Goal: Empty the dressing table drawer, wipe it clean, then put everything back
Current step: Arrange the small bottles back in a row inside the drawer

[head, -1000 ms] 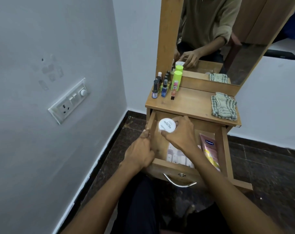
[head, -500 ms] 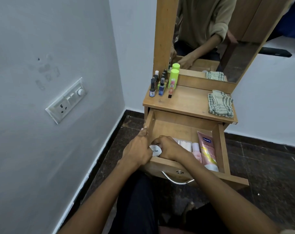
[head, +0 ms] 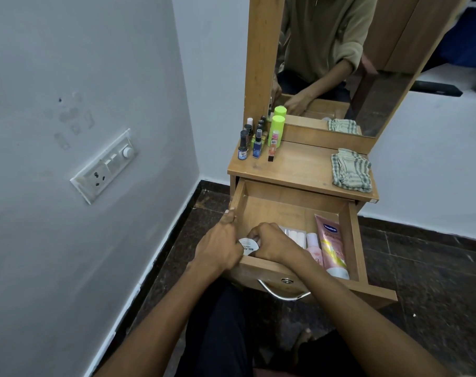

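The dressing table (head: 299, 170) stands in a corner with its drawer (head: 352, 240) pulled fully out toward the person. On the tabletop a folded checked cloth (head: 351, 171) lies at the right, and a cluster of nail polish bottles (head: 254, 140) stands at the left rear beside a lime-green bottle (head: 277, 129). Inside the drawer, along the right side, lie a pink Vaseline tube (head: 330, 244), a smaller pink bottle (head: 312, 244) and a row of white tubes (head: 295, 235); the left and rear of the drawer floor are bare.

The left hand (head: 220, 246) clamps the drawer's left wall, thumb over the rim. The right hand (head: 273, 242) is curled over a round white jar (head: 248, 246) at the front left corner, fingers closed on its lid. Whether the jar rests on the drawer floor cannot be told.

Risks, as I judge them: the drawer is far out — weight pressed on its front could tip or unseat it. The upright polish bottles stand close together, so a careless reach could topple several.

Readable writing: "Vaseline" on the tube, and "NAIL PO…" on the jar lid — the rest is covered.
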